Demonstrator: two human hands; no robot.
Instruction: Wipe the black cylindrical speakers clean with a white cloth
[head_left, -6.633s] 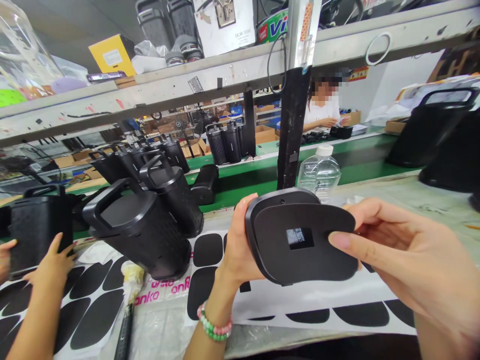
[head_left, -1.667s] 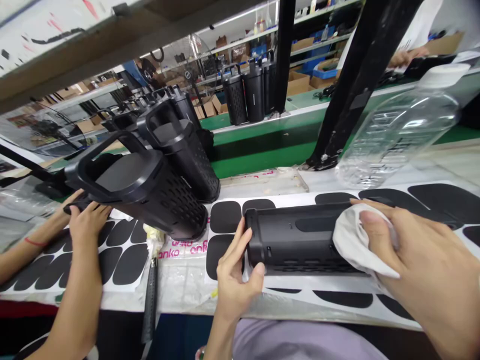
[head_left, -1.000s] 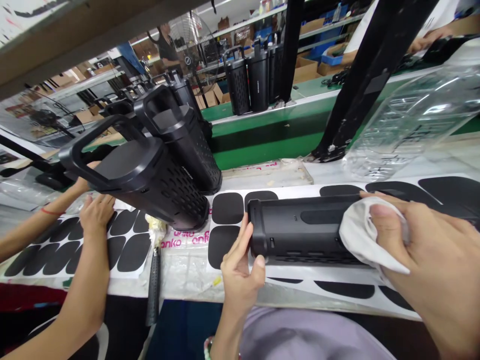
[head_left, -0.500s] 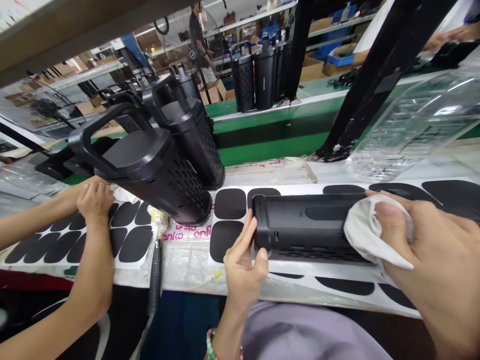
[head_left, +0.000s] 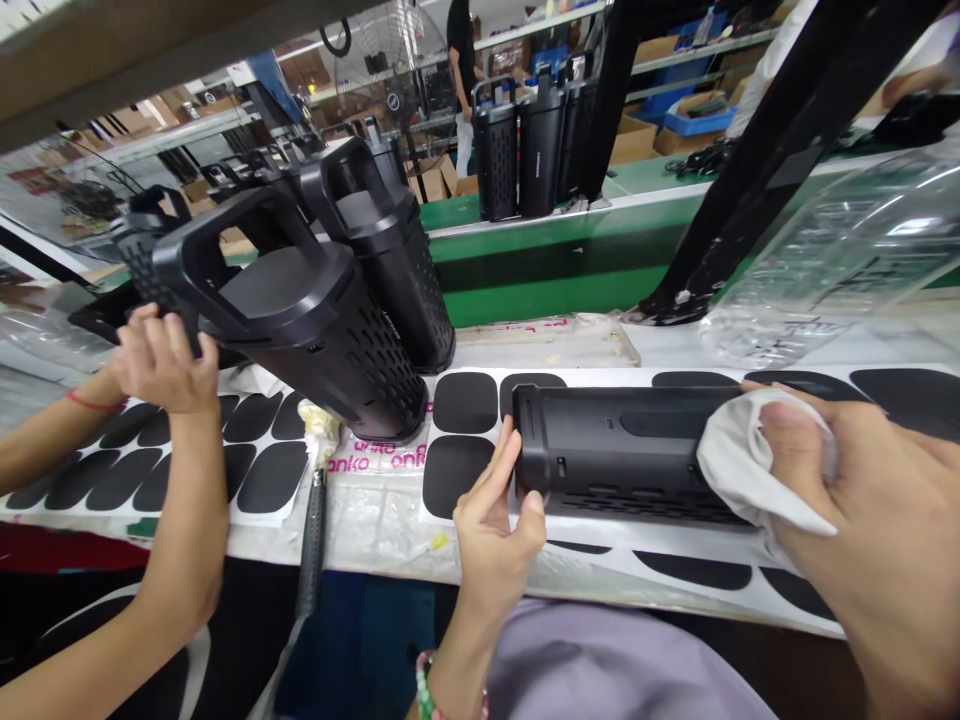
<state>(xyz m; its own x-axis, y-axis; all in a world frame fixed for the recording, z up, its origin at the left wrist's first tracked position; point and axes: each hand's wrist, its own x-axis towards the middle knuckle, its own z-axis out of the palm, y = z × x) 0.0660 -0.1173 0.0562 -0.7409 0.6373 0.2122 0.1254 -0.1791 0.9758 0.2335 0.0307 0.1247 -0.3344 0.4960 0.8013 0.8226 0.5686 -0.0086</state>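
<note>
A black, long-bodied device point(head_left: 585, 425) with slotted holes lies on its side in front of me. My left hand point(head_left: 495, 530) grips its left end, fingers against the end face and thumb at the near edge. In my right hand point(head_left: 862, 480) is a bunched white cloth point(head_left: 742, 455), pressed against the device near its right end. That end is hidden behind the cloth and hand. Beneath the device lies a white sheet of black rounded pads point(head_left: 465, 402).
Upright black devices with handles point(head_left: 300, 310) stand to the left. Beside them a co-worker's hands point(head_left: 169, 360) hold a similar device. A black-handled tool point(head_left: 313, 540) lies at the table edge. A black post point(head_left: 772, 170) and clear plastic point(head_left: 847, 250) are at the right.
The co-worker's hands have risen, and a black device now shows in them. My hands keep nearly the same hold. The view has shifted slightly, and a person in the background stands differently.
</note>
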